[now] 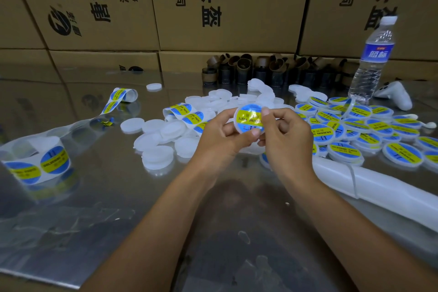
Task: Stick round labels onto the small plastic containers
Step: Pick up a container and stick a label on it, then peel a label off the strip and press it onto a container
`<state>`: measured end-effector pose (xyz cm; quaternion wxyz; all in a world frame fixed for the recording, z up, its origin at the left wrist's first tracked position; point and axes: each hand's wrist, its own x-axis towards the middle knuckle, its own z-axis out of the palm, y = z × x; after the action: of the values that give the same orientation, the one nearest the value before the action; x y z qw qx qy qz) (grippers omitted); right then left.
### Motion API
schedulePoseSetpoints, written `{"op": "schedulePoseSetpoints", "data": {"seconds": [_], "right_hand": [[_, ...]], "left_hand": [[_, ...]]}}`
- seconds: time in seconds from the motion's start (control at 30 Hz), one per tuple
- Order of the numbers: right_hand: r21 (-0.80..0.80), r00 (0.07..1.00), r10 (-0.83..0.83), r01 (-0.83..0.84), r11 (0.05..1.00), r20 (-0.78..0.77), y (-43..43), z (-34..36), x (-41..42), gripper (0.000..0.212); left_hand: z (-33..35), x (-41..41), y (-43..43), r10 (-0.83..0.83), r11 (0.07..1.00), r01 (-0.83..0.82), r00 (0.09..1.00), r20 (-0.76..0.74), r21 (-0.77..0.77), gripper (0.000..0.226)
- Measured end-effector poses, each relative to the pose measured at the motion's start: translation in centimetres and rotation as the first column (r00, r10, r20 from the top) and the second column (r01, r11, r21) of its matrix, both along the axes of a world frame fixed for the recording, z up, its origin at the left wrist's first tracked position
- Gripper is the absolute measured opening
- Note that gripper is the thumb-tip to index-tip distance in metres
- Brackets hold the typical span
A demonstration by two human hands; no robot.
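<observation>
Head view is showing a roll of labels (pixel 38 163) lying well to the left of the left hand, while plain white containers (pixel 156 147) are piling just beside that hand. The left hand (pixel 222 140) is pinching the lower left rim of a container (pixel 250 119) raised above the table (pixel 118 197). Its labelled face is tilting up toward the camera. Being round it has no long axis, though its yellow text band is running left to right. The right hand (pixel 286 140) is pinching the right rim, thumb pressing on the face. Labelled containers (pixel 369 130) are crowding beyond the right hand, with a water bottle (pixel 372 59) standing behind them.
</observation>
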<state>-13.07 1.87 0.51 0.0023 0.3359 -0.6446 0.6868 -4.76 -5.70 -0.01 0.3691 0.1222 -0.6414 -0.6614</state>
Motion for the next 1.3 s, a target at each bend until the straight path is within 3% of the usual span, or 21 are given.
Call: {"op": "schedulePoseSetpoints", "data": {"seconds": [0.13, 0.33, 0.6, 0.77, 1.0, 1.13, 1.3], "right_hand": [[-0.006, 0.999, 0.026, -0.026, 1.0, -0.029, 0.1, 0.0, 0.1, 0.018], [-0.022, 0.996, 0.065, -0.067, 0.998, -0.06, 0.1, 0.1, 0.1, 0.017], [0.016, 0.984, 0.121, -0.12, 0.993, -0.129, 0.0, -0.2, 0.0, 0.028], [-0.011, 0.989, 0.103, -0.105, 0.994, -0.103, -0.1, -0.2, -0.7, 0.022], [-0.012, 0.98, -0.188, 0.187, 0.982, -0.061, 0.8, -0.1, -4.5, 0.014], [0.191, 0.918, -0.325, 0.369, 0.91, -0.226, 1.7, -0.8, -6.2, 0.022], [0.412, 0.879, -0.348, 0.464, 0.784, -0.326, 1.8, -1.2, -6.8, 0.037]], "left_hand": [[0.0, 0.0, 0.0, 0.016, 1.0, -0.016, 1.0, -0.009, -0.003, 0.036], [0.0, -0.1, -0.4, 0.035, 0.997, -0.034, 0.999, -0.02, 0.075, 0.018], [0.1, -0.1, -0.5, 0.105, 0.991, -0.102, 0.994, -0.031, 0.085, 0.017], [0.2, -0.1, -0.3, 0.09, 0.989, -0.088, 0.996, -0.016, 0.118, 0.017], [0.6, 0.2, -0.7, 0.257, 0.941, -0.243, 0.966, -0.03, 0.234, 0.017], [0.9, 0.4, -1.1, 0.33, 0.902, -0.298, 0.942, -0.054, 0.312, 0.022], [0.9, 0.4, -0.9, 0.315, 0.914, -0.292, 0.948, -0.041, 0.282, 0.023]]}}
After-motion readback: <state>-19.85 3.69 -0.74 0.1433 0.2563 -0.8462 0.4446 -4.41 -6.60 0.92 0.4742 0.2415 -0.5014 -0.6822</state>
